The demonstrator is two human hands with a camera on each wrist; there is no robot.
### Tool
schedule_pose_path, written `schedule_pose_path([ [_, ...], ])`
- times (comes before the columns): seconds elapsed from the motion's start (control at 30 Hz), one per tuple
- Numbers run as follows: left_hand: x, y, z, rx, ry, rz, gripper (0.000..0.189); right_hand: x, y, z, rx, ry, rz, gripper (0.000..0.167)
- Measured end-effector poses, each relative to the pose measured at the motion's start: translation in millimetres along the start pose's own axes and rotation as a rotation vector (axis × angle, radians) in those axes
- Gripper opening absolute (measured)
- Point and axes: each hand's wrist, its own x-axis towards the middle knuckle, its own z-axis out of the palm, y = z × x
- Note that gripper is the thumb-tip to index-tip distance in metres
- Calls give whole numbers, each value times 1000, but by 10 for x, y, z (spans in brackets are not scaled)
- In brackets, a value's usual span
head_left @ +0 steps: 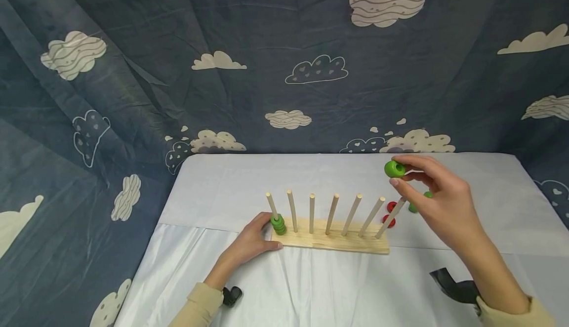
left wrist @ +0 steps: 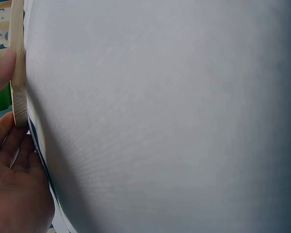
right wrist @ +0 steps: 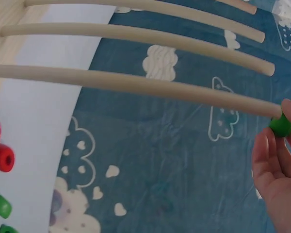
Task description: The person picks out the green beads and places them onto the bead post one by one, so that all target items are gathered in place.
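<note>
My right hand pinches a green bead between thumb and fingertips, raised near the top of the rightmost peg. The hole in the bead shows in the head view. In the right wrist view the tip of that peg overlaps the bead. A wooden peg board with a row of several upright pegs lies on the table. My left hand grips its left end, thumb at the front edge and fingers round the end. Several green beads are stacked low on the leftmost peg.
Two red beads lie just behind the board's right end. Green beads lie to their right, partly hidden by my right hand. A white cloth covers the table. A dark cloud-patterned curtain hangs behind and at the sides.
</note>
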Motion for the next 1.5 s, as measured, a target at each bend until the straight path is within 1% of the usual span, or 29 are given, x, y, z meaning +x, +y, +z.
schedule_pose_path([
  [0.1, 4, 0, 1, 1, -2, -8, 69, 34, -52, 16, 15, -19, -42, 62],
  [0.2, 6, 1, 0, 2, 0, -3, 69, 62, -101, 29, 14, -37, -69, 62],
  [0.4, 3, 13, -2, -13, 6, 6, 68, 115, -175, 65, -36, -60, -120, 62],
  [0.57, 6, 8, 1, -14, 2, 16, 69, 162, -218, 114, -31, -76, -190, 61],
  [0.73, 11, 13, -9, -13, 3, 13, 69, 215, -295, 175, -25, -93, -219, 59],
  [1.03, 16, -9, -11, -18, 4, 21, 69, 316, -388, 324, 47, -151, -312, 58],
  [1.17, 14, -6, -12, -21, 4, 21, 69, 353, -440, 396, 92, -180, -324, 57],
  [1.3, 14, -1, -12, -18, 0, 20, 69, 383, -484, 468, 137, -208, -309, 53],
  [1.43, 14, 3, -11, -9, -5, 11, 70, 415, -518, 542, 152, -241, -286, 48],
  [1.5, 14, 7, -12, -8, -6, 4, 71, 432, -537, 579, 159, -255, -290, 47],
])
